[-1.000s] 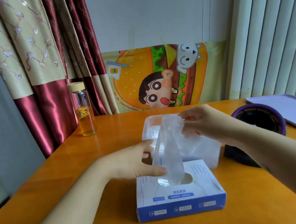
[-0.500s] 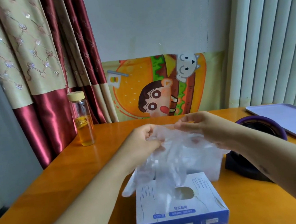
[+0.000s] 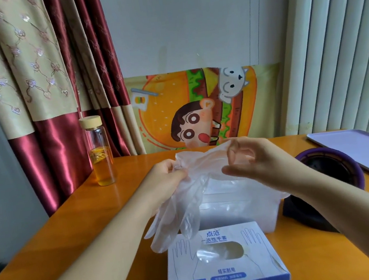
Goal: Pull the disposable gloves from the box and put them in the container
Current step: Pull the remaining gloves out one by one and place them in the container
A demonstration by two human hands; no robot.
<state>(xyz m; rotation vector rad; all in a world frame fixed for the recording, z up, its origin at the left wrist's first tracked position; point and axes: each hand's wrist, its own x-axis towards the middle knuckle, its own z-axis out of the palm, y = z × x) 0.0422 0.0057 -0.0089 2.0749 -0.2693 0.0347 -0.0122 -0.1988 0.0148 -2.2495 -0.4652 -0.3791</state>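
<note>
Disposable glove (image 3: 182,208) is hanging in the air between the two hands, its cuff end being pulled taut while its clear fingers are drooping toward the left corner of the box (image 3: 226,270). The left hand (image 3: 162,178) is pinching one edge of the cuff, and the right hand (image 3: 256,162) is pinching the other between thumb and forefinger. The translucent container (image 3: 240,207) is sitting on the tabletop (image 3: 328,261) just behind the box, partly covered by the glove. More clear film is showing through the box's oval opening. A capped bottle (image 3: 100,153) of amber liquid is standing well to the left.
</note>
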